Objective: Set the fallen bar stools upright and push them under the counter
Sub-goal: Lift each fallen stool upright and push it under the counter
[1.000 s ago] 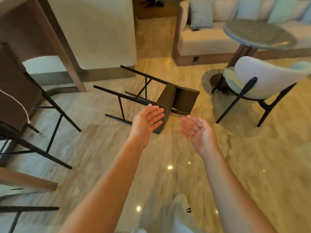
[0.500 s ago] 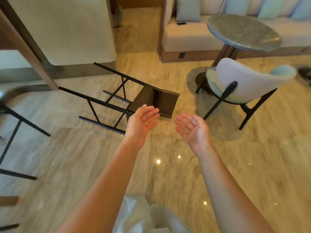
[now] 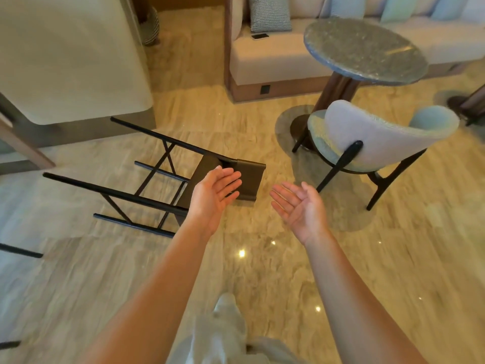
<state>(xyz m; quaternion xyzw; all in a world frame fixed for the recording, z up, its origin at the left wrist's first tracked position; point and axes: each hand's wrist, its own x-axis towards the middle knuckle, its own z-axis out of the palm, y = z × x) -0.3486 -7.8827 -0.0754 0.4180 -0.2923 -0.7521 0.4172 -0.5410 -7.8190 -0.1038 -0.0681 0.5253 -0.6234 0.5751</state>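
Reaching forward over the marble floor [image 3: 262, 271], I have both palms turned up and fingers spread, the left hand [image 3: 214, 197] and right hand [image 3: 298, 206] holding nothing. The fallen stool [image 3: 157, 177] lies on its side just past the left hand, its seat under those fingertips and legs pointing left; contact is unclear. Beyond stand a padded chair [image 3: 380, 137], a round table [image 3: 364, 49] and a sofa [image 3: 273, 56].

Warm, bright, even light. Small glints of glare dot the glossy floor [image 3: 262, 258] near the middle — reflected ceiling lights. Soft shadows under the chair [image 3: 380, 137]. Edges bow and smear — floor streaked with blur at left.
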